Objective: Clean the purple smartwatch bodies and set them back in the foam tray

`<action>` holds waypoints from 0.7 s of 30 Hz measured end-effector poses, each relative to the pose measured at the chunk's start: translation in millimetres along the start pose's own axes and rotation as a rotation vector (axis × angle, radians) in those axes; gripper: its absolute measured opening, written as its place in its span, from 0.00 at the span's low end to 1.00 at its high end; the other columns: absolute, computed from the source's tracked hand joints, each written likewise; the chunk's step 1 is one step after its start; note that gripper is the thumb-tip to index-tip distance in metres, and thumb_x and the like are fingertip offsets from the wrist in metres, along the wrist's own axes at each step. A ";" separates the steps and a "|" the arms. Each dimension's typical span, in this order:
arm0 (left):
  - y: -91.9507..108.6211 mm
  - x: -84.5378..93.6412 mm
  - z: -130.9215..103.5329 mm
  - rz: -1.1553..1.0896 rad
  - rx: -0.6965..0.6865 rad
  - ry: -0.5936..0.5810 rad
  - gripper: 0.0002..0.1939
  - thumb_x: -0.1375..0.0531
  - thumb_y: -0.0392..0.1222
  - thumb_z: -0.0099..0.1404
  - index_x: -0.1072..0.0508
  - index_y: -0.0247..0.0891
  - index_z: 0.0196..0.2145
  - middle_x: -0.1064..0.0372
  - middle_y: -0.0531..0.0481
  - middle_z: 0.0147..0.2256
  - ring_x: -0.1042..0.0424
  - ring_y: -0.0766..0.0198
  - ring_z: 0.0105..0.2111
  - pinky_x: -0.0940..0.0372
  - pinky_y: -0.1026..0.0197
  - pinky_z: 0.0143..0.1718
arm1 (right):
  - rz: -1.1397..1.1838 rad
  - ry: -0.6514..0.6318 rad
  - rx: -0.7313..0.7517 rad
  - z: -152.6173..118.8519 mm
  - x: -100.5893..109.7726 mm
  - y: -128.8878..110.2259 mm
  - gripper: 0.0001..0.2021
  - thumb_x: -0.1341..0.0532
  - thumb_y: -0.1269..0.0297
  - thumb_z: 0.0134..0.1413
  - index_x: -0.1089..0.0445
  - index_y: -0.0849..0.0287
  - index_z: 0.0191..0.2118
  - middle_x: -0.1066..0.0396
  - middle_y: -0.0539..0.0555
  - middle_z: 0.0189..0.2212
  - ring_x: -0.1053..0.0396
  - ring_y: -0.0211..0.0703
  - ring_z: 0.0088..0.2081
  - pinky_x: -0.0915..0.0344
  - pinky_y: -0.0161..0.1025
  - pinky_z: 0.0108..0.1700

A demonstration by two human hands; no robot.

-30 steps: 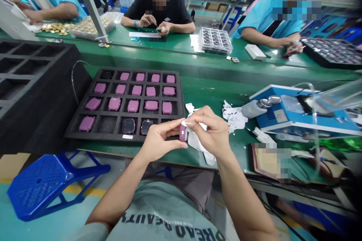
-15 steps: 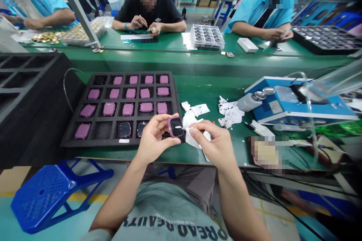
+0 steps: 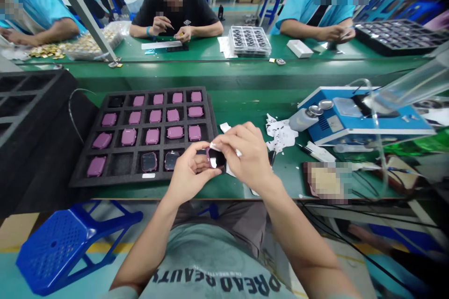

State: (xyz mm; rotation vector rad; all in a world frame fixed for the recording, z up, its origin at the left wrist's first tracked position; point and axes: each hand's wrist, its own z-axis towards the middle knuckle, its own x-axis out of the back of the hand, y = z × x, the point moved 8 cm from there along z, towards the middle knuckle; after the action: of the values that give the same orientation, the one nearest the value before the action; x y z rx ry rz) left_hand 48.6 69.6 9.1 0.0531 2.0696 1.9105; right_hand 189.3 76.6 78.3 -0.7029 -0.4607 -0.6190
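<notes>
My left hand (image 3: 187,173) is closed around the sides of a smartwatch body (image 3: 218,160) with a purple frame, its dark glass turned up and to the right. Over the watch's upper edge, my right hand (image 3: 247,156) pinches a white wipe (image 3: 213,146) and presses it there. The fingers hide most of the wipe and part of the screen. Left of the hands lies a black foam tray (image 3: 112,181) with purple watch bodies in its compartments, most of them back side up. Two in the front row, including one watch (image 3: 149,162), show dark screens.
Used white wipes (image 3: 280,134) lie right of my hands, beside a pump bottle (image 3: 302,119) and a blue machine (image 3: 365,119). A taller stack of black foam trays (image 3: 38,149) stands at left. Co-workers sit across the bench. A blue stool (image 3: 56,247) is below left.
My right hand has moved up and left, bringing the wipe from the watch's right side onto its upper edge. The left hand still holds the watch. The whole view has shifted slightly.
</notes>
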 end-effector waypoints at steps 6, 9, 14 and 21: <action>-0.3 1.0 1.1 -0.017 0.055 0.036 0.30 0.24 0.37 0.53 0.31 0.38 0.50 0.18 0.50 0.33 0.16 0.59 0.35 0.24 0.60 0.44 | 0.102 0.032 -0.111 -3.8 13.8 31.2 0.06 0.36 0.68 0.67 0.23 0.53 0.37 0.23 0.52 0.33 0.31 0.47 0.37 0.37 0.47 0.41; -0.4 -2.0 2.5 -0.017 0.067 0.016 0.30 0.24 0.37 0.53 0.31 0.38 0.51 0.19 0.51 0.31 0.17 0.60 0.33 0.25 0.61 0.41 | 0.157 -0.067 0.033 -14.9 22.5 6.0 0.07 0.37 0.70 0.67 0.23 0.52 0.40 0.23 0.52 0.33 0.31 0.45 0.37 0.37 0.47 0.40; -0.4 -4.6 5.0 0.066 0.055 0.003 0.28 0.25 0.36 0.54 0.30 0.38 0.50 0.23 0.57 0.27 0.23 0.67 0.27 0.30 0.67 0.33 | -0.007 -0.143 0.136 -12.2 3.3 -23.1 0.08 0.38 0.71 0.67 0.24 0.53 0.37 0.23 0.53 0.33 0.35 0.48 0.37 0.42 0.48 0.39; -1.9 -1.3 2.6 0.116 0.014 0.092 0.27 0.27 0.35 0.55 0.30 0.39 0.50 0.20 0.54 0.29 0.19 0.63 0.31 0.27 0.64 0.38 | 0.016 -0.014 -0.191 -8.3 -9.5 18.2 0.07 0.37 0.66 0.67 0.24 0.53 0.36 0.22 0.53 0.33 0.31 0.48 0.37 0.39 0.49 0.43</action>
State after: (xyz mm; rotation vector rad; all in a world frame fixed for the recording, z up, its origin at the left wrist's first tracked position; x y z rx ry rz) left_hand 50.9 71.6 7.4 0.0925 2.1841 2.0011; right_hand 195.8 85.1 59.0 -0.8923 -0.4120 -0.6489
